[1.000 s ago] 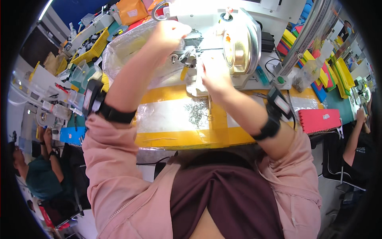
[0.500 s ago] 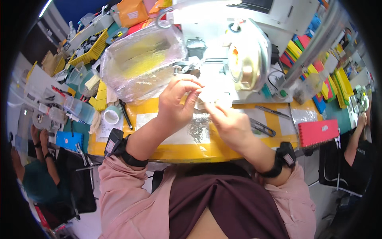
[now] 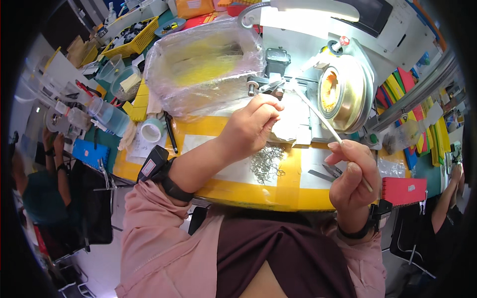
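Rod (image 3: 318,113) held in right hand (image 3: 354,175), left hand (image 3: 251,126) pinched

One slender pale rod slants from the right thumb and forefinger toward the lit machine; glare perhaps hides its far tip. The left fingers are drawn together; whether they grip something thin, I cannot tell. Near them, one tangled heap of fine wire pieces (image 3: 267,164) lies on the yellow-taped bench (image 3: 238,192). Around stand one polished brass-coloured wheel (image 3: 354,102), one crinkled plastic-wrapped tub (image 3: 203,64) and one red box (image 3: 397,192), its single label unreadable.
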Demonstrator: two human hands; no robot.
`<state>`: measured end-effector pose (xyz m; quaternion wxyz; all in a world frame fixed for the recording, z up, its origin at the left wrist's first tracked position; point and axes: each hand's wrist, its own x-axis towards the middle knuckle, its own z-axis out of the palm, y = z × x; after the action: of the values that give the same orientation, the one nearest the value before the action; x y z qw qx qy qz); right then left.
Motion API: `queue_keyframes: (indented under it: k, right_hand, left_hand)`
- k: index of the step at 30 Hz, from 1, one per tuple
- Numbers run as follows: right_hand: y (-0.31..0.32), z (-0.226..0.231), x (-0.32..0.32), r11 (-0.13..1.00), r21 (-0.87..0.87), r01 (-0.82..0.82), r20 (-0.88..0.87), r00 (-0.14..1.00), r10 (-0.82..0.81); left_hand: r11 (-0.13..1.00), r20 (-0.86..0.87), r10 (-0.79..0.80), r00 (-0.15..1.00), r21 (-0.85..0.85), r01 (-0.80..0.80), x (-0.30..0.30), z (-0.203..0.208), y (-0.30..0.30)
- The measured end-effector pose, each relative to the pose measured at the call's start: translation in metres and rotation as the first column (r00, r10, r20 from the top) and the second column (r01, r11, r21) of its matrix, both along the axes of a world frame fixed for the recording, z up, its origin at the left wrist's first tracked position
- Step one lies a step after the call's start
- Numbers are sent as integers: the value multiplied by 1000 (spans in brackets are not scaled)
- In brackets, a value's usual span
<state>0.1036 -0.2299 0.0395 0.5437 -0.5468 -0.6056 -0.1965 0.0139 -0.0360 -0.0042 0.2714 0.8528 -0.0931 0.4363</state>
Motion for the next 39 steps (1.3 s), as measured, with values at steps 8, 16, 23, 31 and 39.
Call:
queue_keyframes:
  k: [8,16,23,31,39]
  right_hand:
    - [-3,-3,-7,997,-71,14,-107,994,-22]
    - [-2,-64,-14,956,-278,93,-65,991,-115]
    - [0,-73,-16,935,-354,-22,-76,997,-6]
    - [-5,-69,-16,881,-443,-168,-154,982,110]
    - [-3,-87,-15,939,-311,-146,-95,988,123]
  left_hand:
    - [999,-15,27,1000,43,-26,-3,0,5]
    - [999,-2,24,1000,35,-24,1,-1,0]
    - [997,6,46,999,61,-46,1,-3,1]
    - [994,32,87,996,63,-89,-5,8,-5]
    - [913,215,164,963,-403,-66,-2,52,21]
